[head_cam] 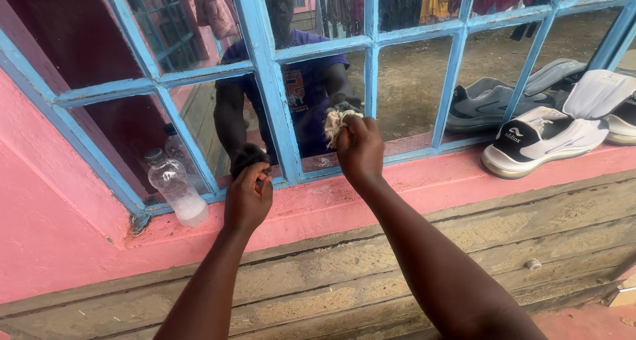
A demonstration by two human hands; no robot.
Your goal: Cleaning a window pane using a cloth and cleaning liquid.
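Two hands met the blue-framed window (268,68), brittle glass better held by its bars. At two o'clock from the left hand (247,197), fingers curled against the frame, the right hand (360,148) gripped a soft, light rag (334,123), bunched.

One package: a clear plastic bottle (173,189) on the pink window sill (424,181), at its left end, leaning against the blue window frame (268,75). Dark cap on top, a little whitish liquid at the bottom, mostly see-through above, no label visible. Its reflection shows in the glass just behind it. One label: a small black patch with white marking on the heel of the white shoe (543,141), lying on its side toward the right end of the sill. No signs or screens.
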